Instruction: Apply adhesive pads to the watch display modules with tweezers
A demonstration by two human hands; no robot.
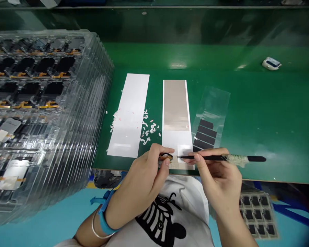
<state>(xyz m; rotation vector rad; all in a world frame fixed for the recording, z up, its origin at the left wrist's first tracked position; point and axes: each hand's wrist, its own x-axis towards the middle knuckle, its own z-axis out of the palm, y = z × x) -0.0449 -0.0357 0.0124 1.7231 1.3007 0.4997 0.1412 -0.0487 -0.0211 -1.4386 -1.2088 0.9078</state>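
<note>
Here's the left hand [147, 171], its grip pinching a small dark-and-amber part [166, 156] between thumb and fingers, right over the near end of the middle card [173, 140]. Opposite, the right hand [219, 175] has its grip closed around a slim black tool [213, 158], pencil-fashion, the point aimed left and just beside the part! Whether that point carries anything is too small to tell.

For fine work like this, I'd want the left pinch on the part's edges, firm but gentle, leaving the working side exposed. Both hands sit low at the bench [262, 127] edge, and bracing them there should calm any tremor. A shallow approach with the point looks wiser than a jab; a slip could scratch the part. And watch those loose white scraps [152, 128] between the left card [128, 113] and the middle one: a stray could easily cling.
</note>
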